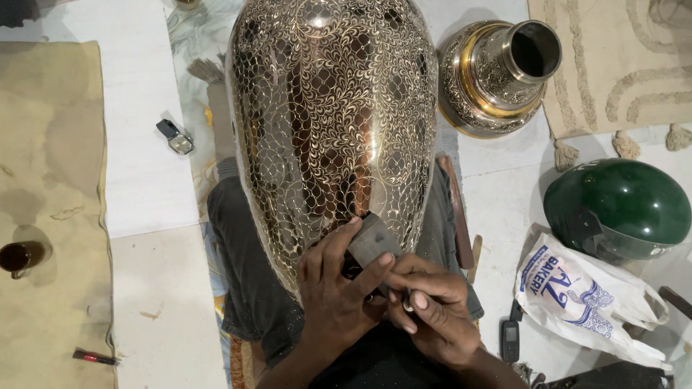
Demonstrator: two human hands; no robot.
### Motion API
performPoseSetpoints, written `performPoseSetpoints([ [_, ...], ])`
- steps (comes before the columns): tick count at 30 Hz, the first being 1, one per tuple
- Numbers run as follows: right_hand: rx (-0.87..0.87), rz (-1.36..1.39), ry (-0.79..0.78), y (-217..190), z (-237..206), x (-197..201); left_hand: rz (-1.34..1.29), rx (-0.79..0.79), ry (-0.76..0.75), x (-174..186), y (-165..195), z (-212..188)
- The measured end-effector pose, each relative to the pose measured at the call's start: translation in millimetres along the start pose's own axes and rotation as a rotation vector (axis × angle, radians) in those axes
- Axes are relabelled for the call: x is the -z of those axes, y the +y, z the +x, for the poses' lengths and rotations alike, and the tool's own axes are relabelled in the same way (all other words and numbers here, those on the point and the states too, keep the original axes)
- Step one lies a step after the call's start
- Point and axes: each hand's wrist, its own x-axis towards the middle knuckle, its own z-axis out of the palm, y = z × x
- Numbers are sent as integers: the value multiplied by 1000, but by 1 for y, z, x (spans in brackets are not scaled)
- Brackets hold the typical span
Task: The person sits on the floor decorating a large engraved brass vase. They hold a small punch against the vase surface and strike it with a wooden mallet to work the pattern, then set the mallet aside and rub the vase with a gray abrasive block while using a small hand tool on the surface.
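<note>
Under fingers: left hand pinches dark block against engraved vase; right hand closed on small tool. Visible vase face fully patterned; lowest strip hidden.

Bare forearms, dark grey trousers

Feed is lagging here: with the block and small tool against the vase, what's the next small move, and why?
Probably a light tap of the block on the tool: the left hand holds the block just above it, and the right hand pinches the tool at the vase, low on its patterned wall.
</note>
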Motion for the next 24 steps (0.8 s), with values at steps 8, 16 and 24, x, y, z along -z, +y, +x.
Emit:
performPoseSetpoints([
  [8, 104, -317, -2, 1, -1, -1, 6, 5, -11, 0, -1, -1],
  [16, 73, -361, 14, -1, 3, -5, 3, 12, -17, -3, -2, -3],
  [24, 78, -344, 26, 0, 6, -5, -13, 21, -28, 0, 0, -1],
])
